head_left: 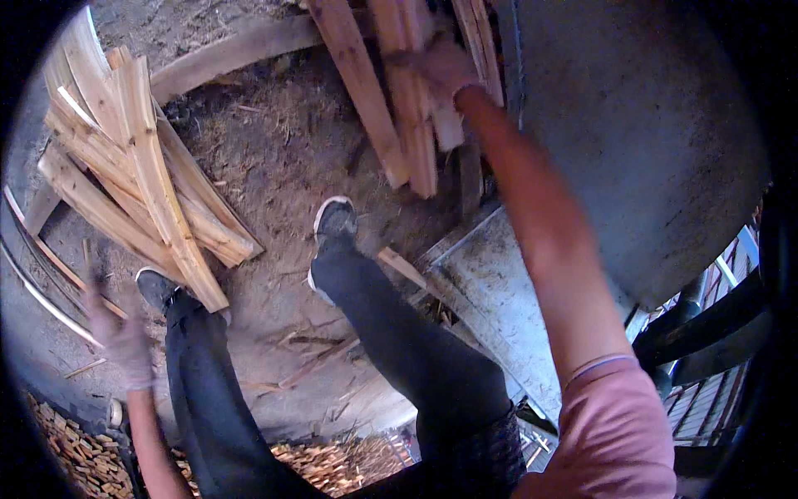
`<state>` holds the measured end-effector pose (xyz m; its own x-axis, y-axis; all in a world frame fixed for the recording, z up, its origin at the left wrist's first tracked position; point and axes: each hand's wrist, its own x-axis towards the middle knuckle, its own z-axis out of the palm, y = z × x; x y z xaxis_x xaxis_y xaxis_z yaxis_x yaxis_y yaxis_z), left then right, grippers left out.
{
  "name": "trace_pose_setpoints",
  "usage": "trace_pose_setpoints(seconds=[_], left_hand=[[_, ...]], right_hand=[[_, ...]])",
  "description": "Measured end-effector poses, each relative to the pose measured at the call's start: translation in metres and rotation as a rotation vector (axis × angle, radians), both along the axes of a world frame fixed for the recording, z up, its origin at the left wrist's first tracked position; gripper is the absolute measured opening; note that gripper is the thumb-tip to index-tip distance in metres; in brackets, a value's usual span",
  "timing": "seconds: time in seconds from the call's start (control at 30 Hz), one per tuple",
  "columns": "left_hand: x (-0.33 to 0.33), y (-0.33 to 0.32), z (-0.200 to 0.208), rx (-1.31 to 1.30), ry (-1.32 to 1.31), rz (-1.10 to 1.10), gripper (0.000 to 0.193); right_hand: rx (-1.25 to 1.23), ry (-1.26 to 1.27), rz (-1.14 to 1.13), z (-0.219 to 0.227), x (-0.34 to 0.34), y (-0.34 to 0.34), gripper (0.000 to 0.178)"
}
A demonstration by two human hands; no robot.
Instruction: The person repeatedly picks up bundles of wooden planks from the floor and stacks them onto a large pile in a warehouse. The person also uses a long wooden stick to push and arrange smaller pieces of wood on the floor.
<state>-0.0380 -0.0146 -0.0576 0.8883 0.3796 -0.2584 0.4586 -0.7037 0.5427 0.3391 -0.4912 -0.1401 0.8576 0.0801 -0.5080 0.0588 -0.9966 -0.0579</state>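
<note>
My right hand (445, 68), in a pale glove, reaches far forward onto a bundle of rough wooden planks (413, 116). Its fingers lie bent across one plank, though motion blurs them. My left hand (123, 345), also gloved and slightly blurred, hangs low at the left with fingers apart and nothing in it. Nearest to it are thin curved wood strips (50, 295) on the ground. Ahead of that hand, a loose pile of long, bowed planks (154, 158) lies crisscrossed, one plank end reaching over my left shoe.
A large grey metal panel (632, 141) stands at the right, above a pale metal sheet (499, 283). A curved board (237, 58) lies across the far dirt floor (274, 158). Small cut wood blocks (83, 453) are heaped at the lower left. Splinters litter the ground around my feet.
</note>
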Motion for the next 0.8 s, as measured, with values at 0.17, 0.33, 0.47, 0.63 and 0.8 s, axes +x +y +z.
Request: trace_pose_setpoints(seconds=[0.17,0.33,0.47,0.63,0.8], left_hand=[[0.109,-0.169,-0.040,-0.660,0.376,-0.016,0.089],[0.176,-0.252,-0.107,-0.915,0.299,0.285,0.086],[0.178,-0.277,-0.157,-1.227,0.186,0.332,0.080],[0.144,-0.232,-0.112,-1.478,0.303,0.788,0.065],[0.113,-0.196,-0.074,-1.347,0.177,0.834,0.055]], right_hand=[[0.306,0.223,-0.157,-0.008,-0.065,0.027,0.109],[0.564,0.729,-0.355,-0.049,-0.077,-0.020,0.067],[0.946,0.550,0.171,-0.066,-0.079,-0.011,0.051],[1.120,0.664,-0.193,-0.031,-0.135,0.033,0.056],[1.265,0.856,-0.401,0.018,-0.146,0.081,0.054]])
